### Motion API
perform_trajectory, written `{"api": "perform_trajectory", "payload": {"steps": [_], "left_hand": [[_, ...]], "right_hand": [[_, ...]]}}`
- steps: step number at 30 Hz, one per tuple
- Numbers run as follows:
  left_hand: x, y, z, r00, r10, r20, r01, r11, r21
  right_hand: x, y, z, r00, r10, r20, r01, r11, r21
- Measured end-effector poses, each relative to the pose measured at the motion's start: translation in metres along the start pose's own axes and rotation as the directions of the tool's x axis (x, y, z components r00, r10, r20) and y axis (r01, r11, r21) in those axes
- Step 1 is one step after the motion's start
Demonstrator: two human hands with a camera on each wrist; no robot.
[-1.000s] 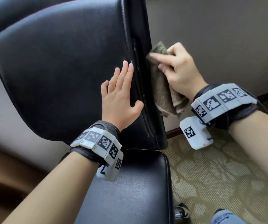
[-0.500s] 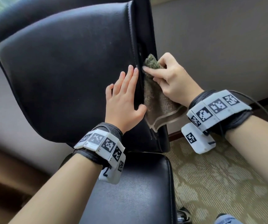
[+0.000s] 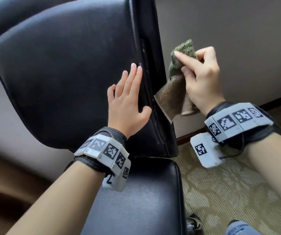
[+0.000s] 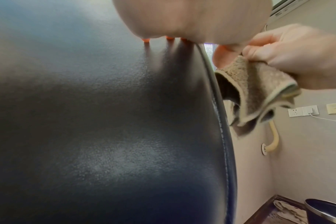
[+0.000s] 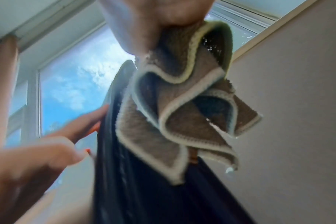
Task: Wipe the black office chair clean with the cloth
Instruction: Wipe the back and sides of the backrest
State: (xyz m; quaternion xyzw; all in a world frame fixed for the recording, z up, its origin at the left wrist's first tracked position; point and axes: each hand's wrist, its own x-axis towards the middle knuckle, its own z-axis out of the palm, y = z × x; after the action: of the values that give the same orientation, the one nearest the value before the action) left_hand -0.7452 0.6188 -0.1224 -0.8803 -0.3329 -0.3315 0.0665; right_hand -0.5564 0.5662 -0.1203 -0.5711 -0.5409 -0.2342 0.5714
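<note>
The black office chair's backrest [image 3: 65,68] fills the left of the head view, its seat [image 3: 136,197] below. My left hand [image 3: 127,99] lies flat on the backrest front near its right edge, fingers straight. My right hand [image 3: 199,77] grips a bunched brown cloth [image 3: 173,94] just right of the backrest's side edge [image 3: 153,73]. The cloth's lower corner hangs close to that edge; the bunched top is clear of it. In the left wrist view the cloth [image 4: 259,94] dangles beside the backrest [image 4: 105,121]. The right wrist view shows the cloth [image 5: 182,113] hanging against the dark chair edge [image 5: 125,174].
A grey wall [image 3: 229,39] stands close behind the chair on the right, with a dark skirting board [image 3: 271,102] and patterned carpet [image 3: 229,192] below. A dark bin [image 4: 324,210] and wall sockets [image 4: 303,110] appear in the left wrist view. A window [image 5: 73,84] is beyond the chair.
My right hand has lifted the cloth off the backrest's side edge and moved it rightward and slightly up. The left hand stays flat on the backrest.
</note>
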Motion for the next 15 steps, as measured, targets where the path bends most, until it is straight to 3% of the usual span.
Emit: {"api": "perform_trajectory", "payload": {"steps": [4,9,15], "left_hand": [[0.0,0.0,-0.002,1.0,0.002,0.016,-0.001,1.0,-0.009],[-0.001,0.0,-0.003,1.0,0.003,0.022,-0.003,1.0,-0.014],[0.0,0.001,-0.002,1.0,0.0,0.015,0.0,1.0,-0.007]], "right_hand": [[0.02,-0.006,0.002,0.99,0.058,-0.132,-0.061,0.998,-0.018],[0.02,0.01,-0.015,0.964,0.254,-0.084,-0.257,0.966,-0.028],[0.015,-0.014,0.004,0.993,0.115,0.02,-0.116,0.991,0.063]]}}
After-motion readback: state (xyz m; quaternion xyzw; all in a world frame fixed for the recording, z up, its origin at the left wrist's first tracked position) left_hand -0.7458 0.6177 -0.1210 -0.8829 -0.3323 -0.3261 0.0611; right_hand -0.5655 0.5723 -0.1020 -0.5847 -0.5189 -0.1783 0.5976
